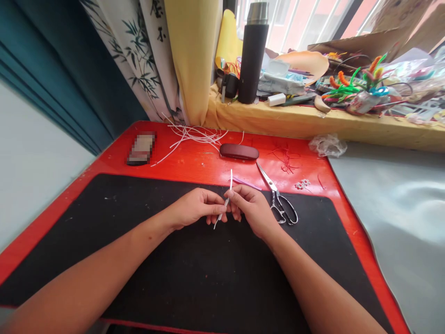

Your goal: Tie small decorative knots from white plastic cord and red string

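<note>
Both hands meet above a black mat (208,278). Between thumb and fingers, my left hand (200,206) pinches the lower part of a thin white strip (231,178). My right hand (252,206) grips the same strip a little higher up. Its upper end sticks up past my right thumb, and a short end pokes out below my left fingers. The fingers hide its middle. Just behind my right hand lies a flat purple strip (248,183). Silver scissors (278,197) rest to the right of that hand, blades pointing away from me.
Behind the mat, the red table (194,162) bears loose white strips (198,134), a dark red case (239,151), red threads (287,160), small whitish pieces (302,184) and a blurred-out object (142,147). A black thermos (253,55) stands on the cluttered windowsill (278,111).
</note>
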Demonstrator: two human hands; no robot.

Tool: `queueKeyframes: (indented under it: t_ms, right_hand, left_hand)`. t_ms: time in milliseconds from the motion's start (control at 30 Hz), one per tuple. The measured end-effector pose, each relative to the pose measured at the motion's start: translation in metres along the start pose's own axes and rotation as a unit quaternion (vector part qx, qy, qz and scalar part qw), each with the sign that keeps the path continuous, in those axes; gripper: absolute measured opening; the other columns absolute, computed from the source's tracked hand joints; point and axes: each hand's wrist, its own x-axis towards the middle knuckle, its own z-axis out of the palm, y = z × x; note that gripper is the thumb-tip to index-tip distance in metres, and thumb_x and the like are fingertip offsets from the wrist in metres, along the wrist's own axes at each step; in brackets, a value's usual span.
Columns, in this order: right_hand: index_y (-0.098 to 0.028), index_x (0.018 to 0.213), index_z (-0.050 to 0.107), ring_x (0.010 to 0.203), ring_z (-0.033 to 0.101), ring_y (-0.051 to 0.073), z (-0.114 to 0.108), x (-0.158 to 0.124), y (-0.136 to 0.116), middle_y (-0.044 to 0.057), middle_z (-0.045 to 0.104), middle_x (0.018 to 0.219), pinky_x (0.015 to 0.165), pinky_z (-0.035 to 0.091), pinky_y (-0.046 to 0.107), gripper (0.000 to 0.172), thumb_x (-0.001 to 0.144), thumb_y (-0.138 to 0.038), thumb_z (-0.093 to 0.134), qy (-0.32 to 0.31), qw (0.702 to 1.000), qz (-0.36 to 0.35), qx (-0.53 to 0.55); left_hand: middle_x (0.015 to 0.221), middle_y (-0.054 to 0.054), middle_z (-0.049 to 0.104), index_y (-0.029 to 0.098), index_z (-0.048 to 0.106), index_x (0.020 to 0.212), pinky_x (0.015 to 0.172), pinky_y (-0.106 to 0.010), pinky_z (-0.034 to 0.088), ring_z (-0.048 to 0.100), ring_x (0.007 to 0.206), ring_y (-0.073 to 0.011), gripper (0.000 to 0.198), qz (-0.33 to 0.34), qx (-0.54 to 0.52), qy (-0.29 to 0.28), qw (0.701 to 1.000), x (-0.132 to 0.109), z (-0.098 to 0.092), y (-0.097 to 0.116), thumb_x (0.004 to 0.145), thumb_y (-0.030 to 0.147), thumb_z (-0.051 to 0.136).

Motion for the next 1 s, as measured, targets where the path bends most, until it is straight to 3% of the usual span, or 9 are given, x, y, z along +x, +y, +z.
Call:
queueKeyframes:
  t_ms: [533, 733, 1000]
  right_hand:
    - [-0.019, 0.085, 0.066, 0.046, 0.054, 0.008, -0.0002, 0.0008, -0.0027, -0.003, 0.064, 0.064, 0.044, 0.042, 0.02, 0.039, 0.082, -0.053, 0.084, 0.019, 0.999, -0.023, 0.019]
    - [-0.02, 0.082, 0.065, 0.046, 0.053, 0.008, 0.0004, 0.0002, -0.0028, -0.003, 0.065, 0.064, 0.044, 0.041, 0.02, 0.037, 0.085, -0.052, 0.083, 0.047, 0.997, -0.055, -0.003]
    - [-0.019, 0.09, 0.071, 0.051, 0.061, 0.011, 0.0, -0.0004, -0.004, 0.0, 0.069, 0.072, 0.044, 0.043, 0.021, 0.033, 0.086, -0.05, 0.082, 0.012, 0.998, -0.064, -0.01]
  left_hand:
    - [0.076, -0.009, 0.078, 0.012, 0.083, 0.091, 0.053, -0.02, 0.048, 0.064, 0.057, -0.0113, 0.045, -0.079, -0.133, -0.02, 0.988, 0.0001, 0.0029, -0.0027, 0.074, 0.053, 0.092]
    - [0.074, -0.009, 0.077, 0.012, 0.082, 0.09, 0.051, -0.018, 0.047, 0.063, 0.056, -0.0101, 0.047, -0.089, -0.182, 0.003, 0.979, 0.0017, 0.003, -0.0038, 0.068, 0.05, 0.097]
    - [0.073, -0.006, 0.075, 0.011, 0.08, 0.091, 0.053, -0.018, 0.048, 0.06, 0.055, -0.0081, 0.043, -0.055, -0.224, 0.048, 0.972, 0.005, -0.0025, -0.0083, 0.07, 0.045, 0.097]
